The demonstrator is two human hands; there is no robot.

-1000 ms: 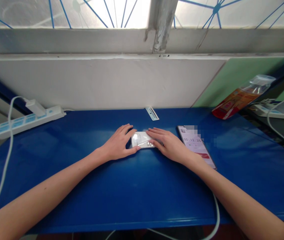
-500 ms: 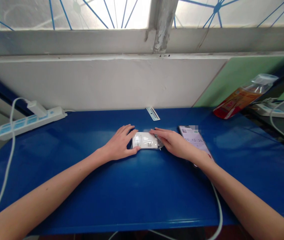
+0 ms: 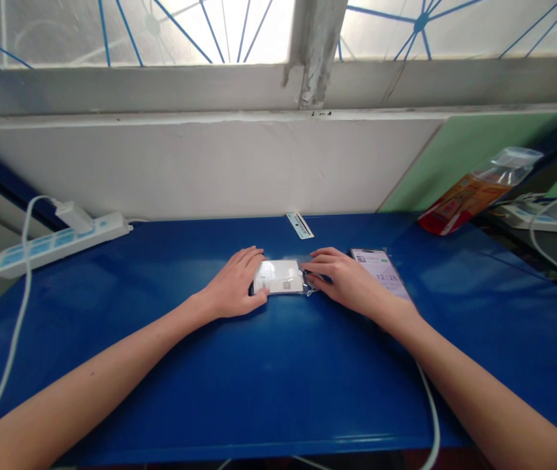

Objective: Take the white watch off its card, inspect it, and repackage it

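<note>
A white card in a clear plastic sleeve lies flat on the blue table, with a small dark square mark near its lower right. Spanning its left end, my left hand grips it, thumb at the near edge and fingers at the far edge. At the opposite end, my right hand has its bent fingers on the clear end of the sleeve. Exactly how those right fingertips grip the plastic is hard to see. Under my right wrist lies a phone with a lit screen showing digits.
Near the wall lies a small pale card strip. A white power strip with a plugged-in charger sits at the left. A bottle with red contents leans at the right. White cables run along both sides of the blue table.
My left hand has slid slightly left on the sleeve. The right fingers have drawn back toward the sleeve's right end and bent more, so more of the white card shows.
</note>
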